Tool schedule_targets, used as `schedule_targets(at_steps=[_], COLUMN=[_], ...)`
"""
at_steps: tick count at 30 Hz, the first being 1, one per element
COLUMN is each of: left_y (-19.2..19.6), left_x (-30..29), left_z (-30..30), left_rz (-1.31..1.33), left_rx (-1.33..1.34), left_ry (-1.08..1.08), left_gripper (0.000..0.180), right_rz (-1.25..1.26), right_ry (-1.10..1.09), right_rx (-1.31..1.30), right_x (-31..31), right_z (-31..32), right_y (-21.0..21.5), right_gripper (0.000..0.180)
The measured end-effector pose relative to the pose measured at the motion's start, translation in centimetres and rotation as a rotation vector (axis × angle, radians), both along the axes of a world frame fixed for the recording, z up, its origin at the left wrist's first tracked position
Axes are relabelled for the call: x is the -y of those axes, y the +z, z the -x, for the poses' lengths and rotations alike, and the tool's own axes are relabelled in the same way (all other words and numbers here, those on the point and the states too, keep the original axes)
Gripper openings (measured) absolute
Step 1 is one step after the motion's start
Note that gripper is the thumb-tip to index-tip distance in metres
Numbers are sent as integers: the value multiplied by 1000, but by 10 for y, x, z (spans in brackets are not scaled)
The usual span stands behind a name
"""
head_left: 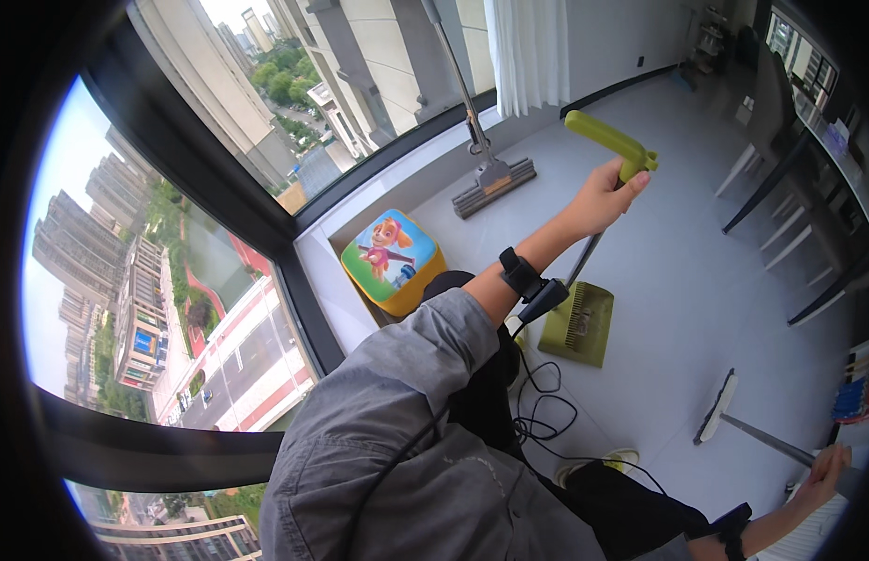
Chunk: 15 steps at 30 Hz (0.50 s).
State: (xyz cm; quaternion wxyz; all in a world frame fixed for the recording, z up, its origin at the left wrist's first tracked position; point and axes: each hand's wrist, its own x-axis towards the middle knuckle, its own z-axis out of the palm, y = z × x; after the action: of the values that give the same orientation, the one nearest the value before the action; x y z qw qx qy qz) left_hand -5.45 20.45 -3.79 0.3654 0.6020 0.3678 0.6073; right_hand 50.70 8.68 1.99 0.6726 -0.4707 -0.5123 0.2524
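Raised before me, my left hand (604, 198) is closed around the upright part of a green dustpan's bent handle (607, 136). A dark pole runs down from it, partly behind my wrist, to the green dustpan (599, 342) with its comb teeth. Small dark debris seems to lie in the pan. At the lower right, my right hand (820, 479) grips the grey pole of a long-handled broom (763, 436). Its narrow white head (714, 409) is down at the floor; bristles or a blade, I cannot tell. The pole's top end is cut off near the rim.
A sponge mop (495, 182) leans by the window. Beside the sill stands a yellow storage stool (394, 257) with a cartoon lid. Black cable (545, 411) loops near my shoes (621, 460). Chairs (775, 112) and a table (841, 154) stand at the right.
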Motion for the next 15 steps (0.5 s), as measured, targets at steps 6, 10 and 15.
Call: schedule_targets(at_steps=[6,10,15], left_y=[-2,-8,-4], left_x=[-3,-6,-3], left_z=[-3,-2,-4], left_rz=[-17,-13,44], left_rx=[29,65,37], left_ry=[-5,-32,7], left_gripper=[30,31,34], right_rz=[-164,-282,138], right_ry=[-189,-366,-130], right_rx=[98,412,-68], right_x=[-36,-37,-59], right_z=[11,21,-18], right_y=[-27,-29,-66], right_gripper=[30,26,31])
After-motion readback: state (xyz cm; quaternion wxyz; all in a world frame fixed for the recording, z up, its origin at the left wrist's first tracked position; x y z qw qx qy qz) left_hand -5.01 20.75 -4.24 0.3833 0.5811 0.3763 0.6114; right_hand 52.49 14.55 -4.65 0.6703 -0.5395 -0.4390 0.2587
